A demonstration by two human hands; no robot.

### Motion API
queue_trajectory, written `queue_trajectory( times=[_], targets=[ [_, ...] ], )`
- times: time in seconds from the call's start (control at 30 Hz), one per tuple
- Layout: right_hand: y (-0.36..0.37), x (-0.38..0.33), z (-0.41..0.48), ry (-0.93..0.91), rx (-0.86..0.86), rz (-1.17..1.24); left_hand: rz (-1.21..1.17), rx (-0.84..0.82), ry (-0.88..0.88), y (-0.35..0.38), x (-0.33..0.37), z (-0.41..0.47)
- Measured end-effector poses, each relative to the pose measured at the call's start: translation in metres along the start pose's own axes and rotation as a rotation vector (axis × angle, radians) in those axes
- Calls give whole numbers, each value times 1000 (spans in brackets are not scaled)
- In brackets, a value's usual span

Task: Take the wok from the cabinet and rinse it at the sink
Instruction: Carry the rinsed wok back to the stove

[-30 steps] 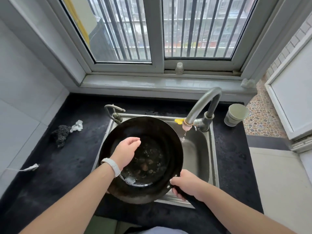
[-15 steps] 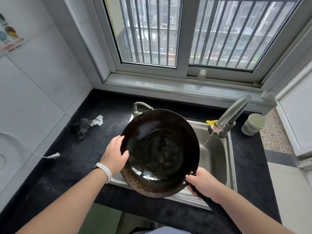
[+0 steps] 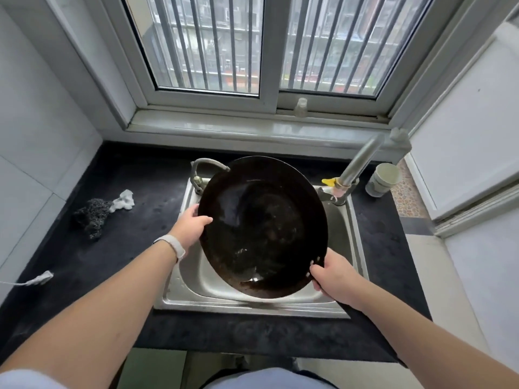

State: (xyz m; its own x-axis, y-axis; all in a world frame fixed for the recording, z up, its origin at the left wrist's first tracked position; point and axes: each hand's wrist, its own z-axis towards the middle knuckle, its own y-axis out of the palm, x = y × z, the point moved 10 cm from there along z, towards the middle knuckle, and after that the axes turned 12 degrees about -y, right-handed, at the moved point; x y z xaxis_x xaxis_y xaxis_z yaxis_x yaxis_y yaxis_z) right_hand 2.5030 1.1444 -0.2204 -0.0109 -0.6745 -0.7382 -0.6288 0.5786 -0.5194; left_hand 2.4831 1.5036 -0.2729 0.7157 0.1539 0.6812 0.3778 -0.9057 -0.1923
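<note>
1. One black wok point(image 3: 264, 226) was held tilted over the single steel sink point(image 3: 191, 279), its inside facing the camera and its lower edge down in the basin.
2. Two taps stood at the back of the sink: a small curved one point(image 3: 205, 169) on the left and a tall grey one point(image 3: 356, 167) on the right.
3. One pale cup point(image 3: 383, 179) stood on the dark worktop point(image 3: 134, 248) to the right of the tall tap; one dark scouring pad point(image 3: 91, 216) lay well to the left with a white scrap point(image 3: 123, 200) touching it.
4. The left hand point(image 3: 191, 228), a white band point(image 3: 174, 245) on its wrist, was closed over the wok's left rim, thumb inside.
5. The right hand point(image 3: 334, 279) was clamped on the wok where the handle met the rim, forearm stretched forward.
</note>
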Motion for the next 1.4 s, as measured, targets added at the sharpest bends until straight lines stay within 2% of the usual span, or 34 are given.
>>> queue_trajectory(
  times=[0.23,0.6,1.1,1.4],
  targets=[
    [-29,10,7,-24,99,-130,-71,-35,-54,27,13,22],
    [-47,32,6,-82,68,-417,-12,-49,-25,47,-22,19],
    [-49,25,-2,-132,75,-527,-129,-41,5,48,-37,3],
    [-50,3,-18,-177,106,-569,-130,-12,102,35,-35,-5]
  ],
)
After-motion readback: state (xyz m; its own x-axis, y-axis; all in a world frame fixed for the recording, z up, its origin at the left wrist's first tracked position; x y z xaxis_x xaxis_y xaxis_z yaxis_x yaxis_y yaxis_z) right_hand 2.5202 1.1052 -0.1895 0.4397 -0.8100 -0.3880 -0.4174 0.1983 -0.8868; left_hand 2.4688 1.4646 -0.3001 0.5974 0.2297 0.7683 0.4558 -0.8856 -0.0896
